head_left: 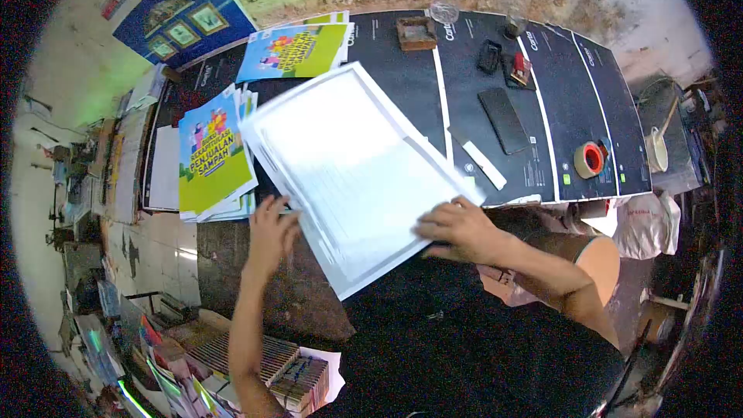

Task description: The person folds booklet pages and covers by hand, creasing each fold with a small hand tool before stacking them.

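A stack of large white printed sheets [348, 178] lies turned at an angle over the near side of the black table, its lower corner reaching past the edge. My right hand [460, 231] grips the stack's right edge, fingers on top of the paper. By the lower left edge is my left hand [272, 231], slightly blurred, its fingers apart and nothing in them. Colourful blue and green printed covers [217, 156] sit in a pile to the left, close to the sheets. Behind them is a second pile of the same covers [292, 53].
On the black table [464, 93] are a small wooden box [416, 33], a long black block [503, 121], a cutter with a white handle [484, 164], a tape roll [590, 159] and a red pack [521, 68]. Bundled books [255, 356] stand low on the left.
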`<state>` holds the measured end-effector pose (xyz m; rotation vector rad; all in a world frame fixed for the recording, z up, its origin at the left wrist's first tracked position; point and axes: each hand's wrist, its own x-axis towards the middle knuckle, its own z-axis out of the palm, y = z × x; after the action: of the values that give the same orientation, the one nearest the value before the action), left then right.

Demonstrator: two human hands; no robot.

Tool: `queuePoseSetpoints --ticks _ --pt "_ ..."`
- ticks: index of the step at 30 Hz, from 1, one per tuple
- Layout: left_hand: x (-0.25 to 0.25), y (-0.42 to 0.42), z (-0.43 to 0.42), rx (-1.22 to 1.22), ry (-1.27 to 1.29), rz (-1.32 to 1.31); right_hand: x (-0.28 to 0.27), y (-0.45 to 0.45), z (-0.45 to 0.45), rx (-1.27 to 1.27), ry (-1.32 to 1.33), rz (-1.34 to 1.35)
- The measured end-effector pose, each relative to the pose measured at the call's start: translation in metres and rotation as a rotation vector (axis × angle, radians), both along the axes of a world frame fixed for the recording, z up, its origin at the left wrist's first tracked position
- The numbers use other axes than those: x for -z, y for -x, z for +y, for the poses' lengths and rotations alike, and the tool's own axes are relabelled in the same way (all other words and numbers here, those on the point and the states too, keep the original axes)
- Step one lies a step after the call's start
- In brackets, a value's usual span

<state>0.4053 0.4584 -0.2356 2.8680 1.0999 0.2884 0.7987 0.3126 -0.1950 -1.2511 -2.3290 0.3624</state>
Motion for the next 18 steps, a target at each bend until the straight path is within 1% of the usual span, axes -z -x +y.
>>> queuePoseSetpoints --ticks 1,2,4,5,6,8,11,14,15,18 --pt "0.014 0.002 -0.018 -0.065 0.030 0.042 0.012 -0.007 -0.005 0.031 0.108 0.106" --pt "0.023 0.001 -0.033 -0.132 0.066 0.089 0.016 -0.020 -0.008 0.161 0.215 0.120" --pt "0.027 -0.007 -0.039 -0.197 0.140 -0.155 0.005 -0.041 0.000 0.492 0.282 0.097" --pt "0.027 -0.013 -0.039 -0.232 0.172 -0.275 0.016 -0.055 0.010 0.560 0.215 0.006" --pt "0.027 -0.025 -0.038 -0.209 0.196 -0.314 0.034 -0.069 0.022 0.621 0.143 -0.088" --pt "0.027 -0.064 -0.027 -0.179 0.216 -0.405 0.071 -0.086 0.046 0.723 0.179 -0.347" --pt "0.046 -0.128 -0.018 -0.158 0.152 -0.355 0.098 -0.092 0.070 0.770 0.213 -0.458" --pt "0.063 -0.170 -0.024 -0.222 0.111 -0.240 0.106 -0.102 0.082 0.799 0.264 -0.455" --pt "0.064 -0.176 -0.026 -0.222 0.207 -0.238 0.098 -0.104 0.083 0.818 0.302 -0.441" --pt "0.065 -0.157 -0.046 -0.463 0.055 -0.522 0.111 -0.143 0.073 0.558 0.155 -0.010"
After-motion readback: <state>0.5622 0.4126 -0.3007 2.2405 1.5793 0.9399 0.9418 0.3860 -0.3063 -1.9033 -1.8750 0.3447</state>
